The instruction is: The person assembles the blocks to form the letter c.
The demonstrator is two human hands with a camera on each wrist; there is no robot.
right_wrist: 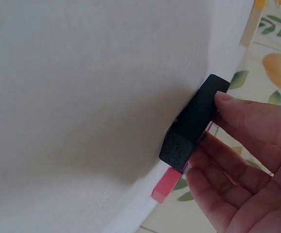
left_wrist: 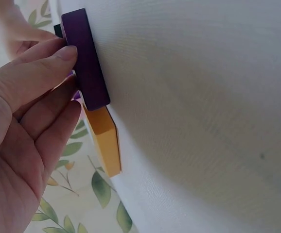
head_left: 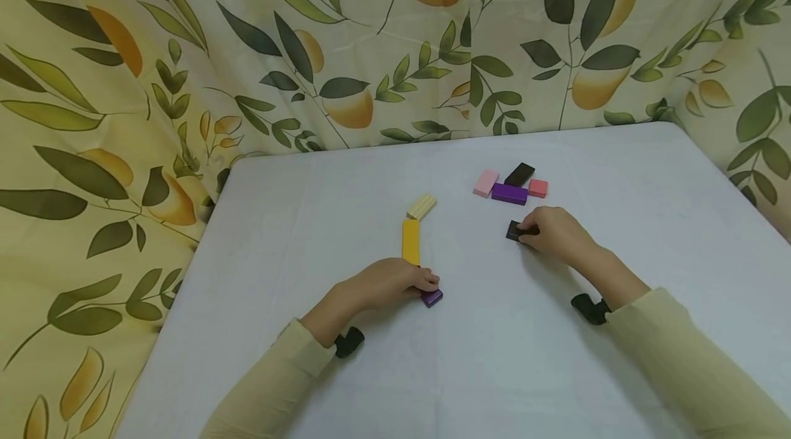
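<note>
My left hand (head_left: 386,282) pinches a dark purple block (left_wrist: 86,60) between thumb and fingers, low over the table. One end of this block meets the near end of a yellow block (head_left: 410,241), which touches a ridged cream block (head_left: 423,206) at its far end. To the right, my right hand (head_left: 556,233) grips a black block (right_wrist: 194,124) by its side, thumb on one face and fingers behind it. In the head view the fingers cover part of each held block.
Beyond the right hand lies a cluster: a pink block (head_left: 486,183), a dark brown block (head_left: 520,174), a second purple block (head_left: 509,194) and a coral block (head_left: 538,188). All are on a white-covered table (head_left: 296,219). Leaf-and-fruit patterned cloth (head_left: 402,68) hangs behind it.
</note>
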